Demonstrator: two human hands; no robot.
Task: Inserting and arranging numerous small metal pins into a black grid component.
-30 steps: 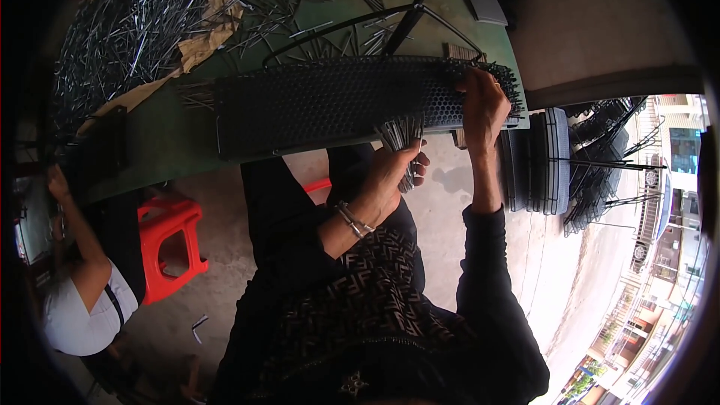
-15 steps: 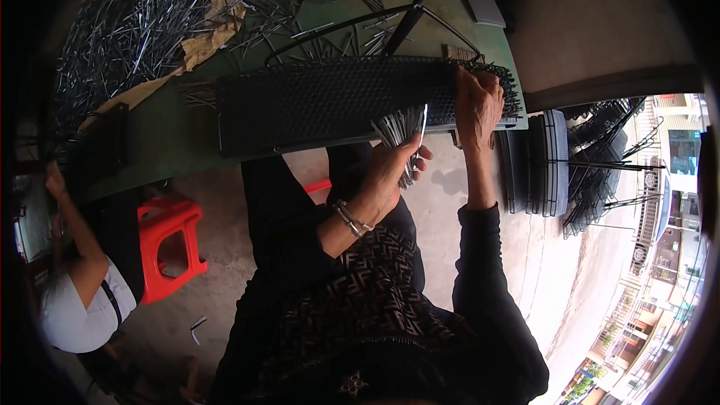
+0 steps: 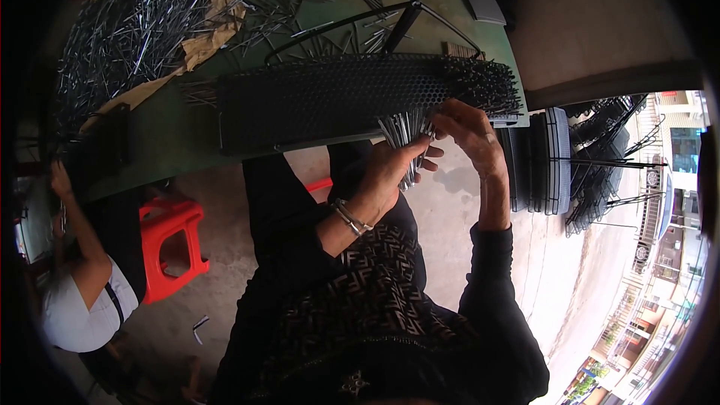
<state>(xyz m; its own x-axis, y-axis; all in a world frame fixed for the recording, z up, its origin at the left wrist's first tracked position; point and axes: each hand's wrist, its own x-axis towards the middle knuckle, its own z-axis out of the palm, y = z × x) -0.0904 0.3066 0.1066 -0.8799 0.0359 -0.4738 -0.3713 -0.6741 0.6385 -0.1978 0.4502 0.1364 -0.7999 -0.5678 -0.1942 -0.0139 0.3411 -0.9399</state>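
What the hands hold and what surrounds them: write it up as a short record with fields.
Left hand: gripping a bundle of thin metal rods
Right hand: at the bundle's upper right
In front: black honeycomb rack, rods crowded at its right end
Table: green, rod heap edged by brown paper
Floor: red stool, left

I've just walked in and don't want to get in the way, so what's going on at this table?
The person's left hand grips a bundle of thin metal pieces by the near edge of a long, dark, perforated block. The right hand's fingertips are at that bundle. Dark pieces bristle at the block's right end, with holes showing beside them. A large heap of similar pieces lies at the left of the green table.
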